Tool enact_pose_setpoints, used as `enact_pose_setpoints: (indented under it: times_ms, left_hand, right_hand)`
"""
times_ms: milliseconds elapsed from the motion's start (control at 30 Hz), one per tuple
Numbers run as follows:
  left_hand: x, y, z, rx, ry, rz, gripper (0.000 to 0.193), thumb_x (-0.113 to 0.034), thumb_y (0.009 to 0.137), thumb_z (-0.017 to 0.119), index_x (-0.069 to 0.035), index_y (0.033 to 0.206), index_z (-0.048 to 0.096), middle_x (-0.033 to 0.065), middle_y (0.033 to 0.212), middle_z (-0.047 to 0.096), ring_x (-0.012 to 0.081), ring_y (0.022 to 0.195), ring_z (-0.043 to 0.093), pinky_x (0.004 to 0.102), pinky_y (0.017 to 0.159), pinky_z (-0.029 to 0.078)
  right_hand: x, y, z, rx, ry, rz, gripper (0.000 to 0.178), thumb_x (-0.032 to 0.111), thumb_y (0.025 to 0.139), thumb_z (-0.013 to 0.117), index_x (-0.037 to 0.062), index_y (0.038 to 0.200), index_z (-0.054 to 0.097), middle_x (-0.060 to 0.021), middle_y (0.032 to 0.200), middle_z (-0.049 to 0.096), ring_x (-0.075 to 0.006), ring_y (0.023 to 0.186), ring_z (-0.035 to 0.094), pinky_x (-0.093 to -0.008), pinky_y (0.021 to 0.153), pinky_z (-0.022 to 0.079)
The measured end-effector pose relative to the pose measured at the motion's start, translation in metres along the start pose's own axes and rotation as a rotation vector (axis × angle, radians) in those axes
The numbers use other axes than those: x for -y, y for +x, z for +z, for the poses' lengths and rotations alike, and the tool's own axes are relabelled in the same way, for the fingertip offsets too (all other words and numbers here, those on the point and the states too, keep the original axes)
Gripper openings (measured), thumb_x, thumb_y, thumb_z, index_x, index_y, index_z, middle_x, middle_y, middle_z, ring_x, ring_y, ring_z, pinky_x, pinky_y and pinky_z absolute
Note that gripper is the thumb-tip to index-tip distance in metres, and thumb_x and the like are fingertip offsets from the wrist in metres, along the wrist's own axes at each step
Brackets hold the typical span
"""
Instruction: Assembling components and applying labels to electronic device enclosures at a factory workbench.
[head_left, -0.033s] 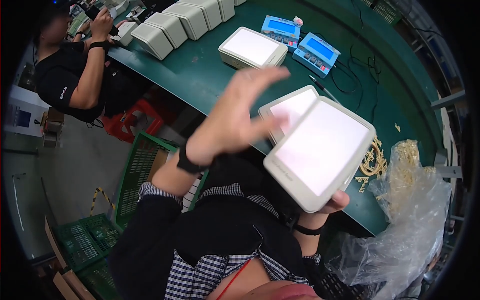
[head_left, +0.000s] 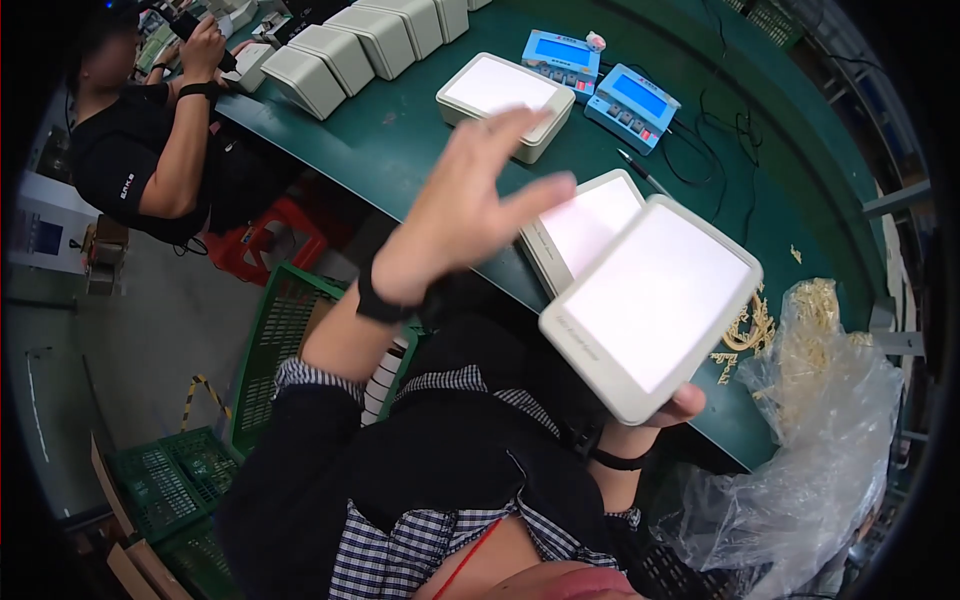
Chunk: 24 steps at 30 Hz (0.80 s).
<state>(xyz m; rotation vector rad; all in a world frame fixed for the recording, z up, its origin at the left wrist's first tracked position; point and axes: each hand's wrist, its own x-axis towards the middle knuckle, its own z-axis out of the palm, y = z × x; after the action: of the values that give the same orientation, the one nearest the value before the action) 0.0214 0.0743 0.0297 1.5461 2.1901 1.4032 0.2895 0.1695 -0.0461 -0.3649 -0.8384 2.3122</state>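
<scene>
My right hand [head_left: 672, 407] grips a cream box-shaped device [head_left: 590, 358] with a glowing white front panel. Its thumb shows at the lower right edge; the other fingers are hidden beneath. The device is tilted, front face up, at the table's near edge. Partly behind it, a similar device [head_left: 592, 222] rests with its white face up. My left hand [head_left: 470, 200] is raised to the left of both, slightly blurred, fingers spread and holding nothing. Beyond it, a third such device [head_left: 545, 142] lies on the green table [head_left: 370, 150].
Two blue display units [head_left: 632, 108] with cables stand at the back, near a pen [head_left: 645, 172]. Small cream pieces [head_left: 745, 325] and a clear plastic bag [head_left: 790, 450] are at right. Several cream housings [head_left: 305, 82] line the far left, near a co-worker [head_left: 140, 160]. A green crate [head_left: 262, 345] stands below.
My left hand has drawn up and slightly left, its thumb moving off the devices. The device in my right hand has shifted a little to the right, uncovering more of the one behind.
</scene>
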Motion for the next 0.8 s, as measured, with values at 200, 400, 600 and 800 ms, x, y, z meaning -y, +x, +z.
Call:
enact_pose_setpoints:
  times_ms: [200, 400, 600, 800]
  left_hand:
    - [0.045, 0.039, 0.024, 0.108, 0.883, -0.195, 0.068, -0.041, 0.082, 0.069, -0.021, 0.142, 0.046, 0.0208, 0.149, 0.037, 0.0445, 0.139, 0.030, 0.0554, 0.110, 0.030]
    - [0.075, 0.014, -0.014, 0.299, 0.580, -0.011, 0.067, -0.019, 0.078, 0.068, -0.026, 0.141, 0.046, 0.0177, 0.150, 0.036, 0.0427, 0.141, 0.027, 0.0576, 0.111, 0.028]
    - [0.076, -0.026, -0.060, 0.327, 0.329, -0.012, 0.065, -0.012, 0.072, 0.066, -0.016, 0.136, 0.051, 0.0172, 0.146, 0.042, 0.0390, 0.139, 0.033, 0.0509, 0.111, 0.032]
    - [0.064, -0.032, -0.043, 0.095, 0.471, -0.073, 0.074, -0.031, 0.067, 0.076, -0.010, 0.132, 0.048, 0.0189, 0.140, 0.048, 0.0379, 0.130, 0.045, 0.0474, 0.110, 0.034]
  right_hand:
    - [0.010, 0.007, -0.023, -0.220, 0.091, -0.180, 0.112, 0.064, 0.071, 0.064, 0.0114, 0.154, 0.010, -0.0320, 0.152, 0.018, -0.0494, 0.134, 0.035, -0.0582, 0.110, 0.033]
    - [0.020, -0.002, -0.028, -0.324, 0.083, -0.278, 0.113, 0.074, 0.074, 0.058, 0.0155, 0.155, 0.006, -0.0309, 0.155, 0.009, -0.0501, 0.134, 0.034, -0.0631, 0.107, 0.033]
    - [0.024, -0.001, -0.023, -0.287, 0.077, -0.177, 0.118, 0.068, 0.071, 0.067, 0.0153, 0.155, 0.005, -0.0277, 0.157, 0.006, -0.0494, 0.135, 0.033, -0.0681, 0.103, 0.034]
    - [0.022, 0.012, -0.020, -0.035, 0.111, -0.104, 0.120, 0.063, 0.066, 0.074, 0.0141, 0.154, 0.009, -0.0230, 0.157, 0.011, -0.0478, 0.136, 0.032, -0.0765, 0.102, 0.026]
